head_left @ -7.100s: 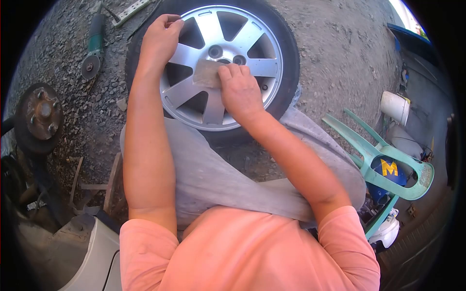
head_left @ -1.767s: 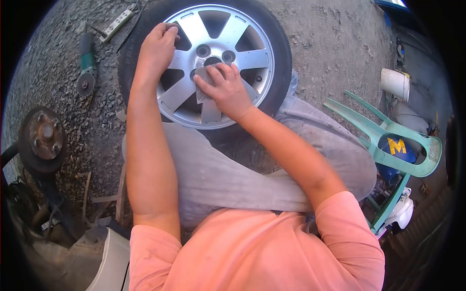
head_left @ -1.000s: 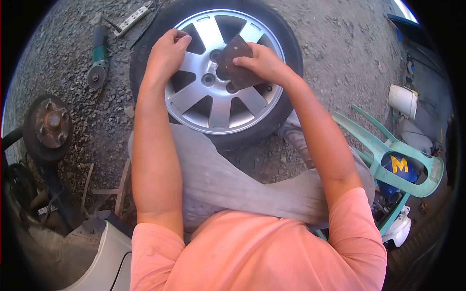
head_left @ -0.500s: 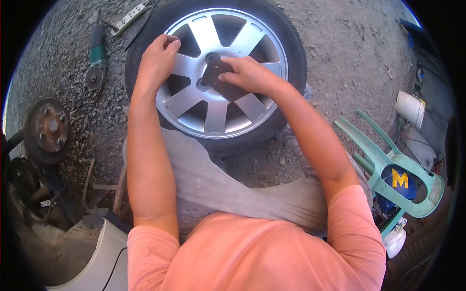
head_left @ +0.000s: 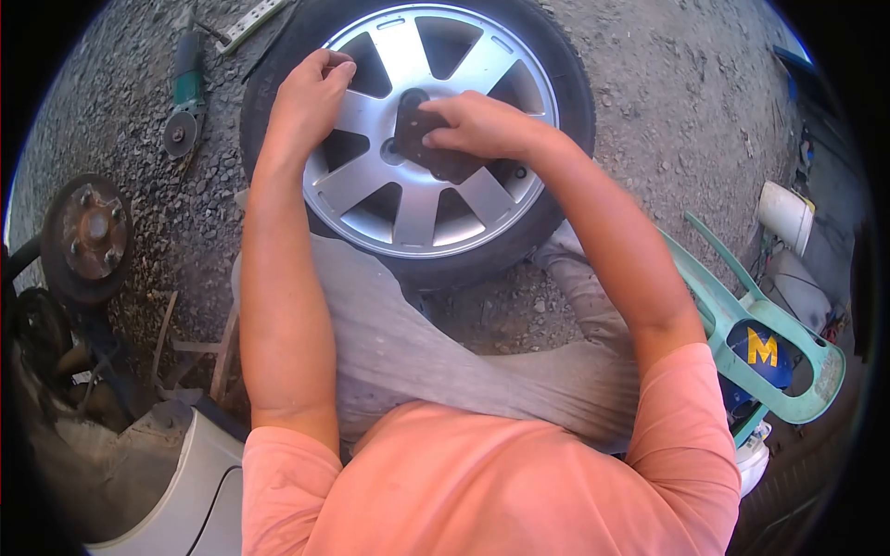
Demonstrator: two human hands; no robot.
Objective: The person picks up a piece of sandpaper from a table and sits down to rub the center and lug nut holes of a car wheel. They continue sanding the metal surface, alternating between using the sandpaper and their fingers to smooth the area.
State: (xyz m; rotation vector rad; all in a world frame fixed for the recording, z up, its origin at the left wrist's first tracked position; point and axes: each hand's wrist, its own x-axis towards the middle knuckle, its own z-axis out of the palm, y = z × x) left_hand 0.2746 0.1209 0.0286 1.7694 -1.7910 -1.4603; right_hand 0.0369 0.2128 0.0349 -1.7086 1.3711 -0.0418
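My right hand (head_left: 477, 125) pinches a thin, dark sheet (head_left: 414, 139) above a silver spoked wheel (head_left: 419, 221): likely light, pliable, best edge-held. Left hand (head_left: 311, 102): I can't tell.

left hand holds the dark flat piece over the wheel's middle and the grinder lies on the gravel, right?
Wrong hand: the head view shows the right hand holding the dark flat piece over the middle of the wheel. The grinder does lie on the gravel.

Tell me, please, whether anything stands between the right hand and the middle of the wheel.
Yes: the dark sheet, held in the right hand, lies between its fingers and the wheel, hiding part of the middle.
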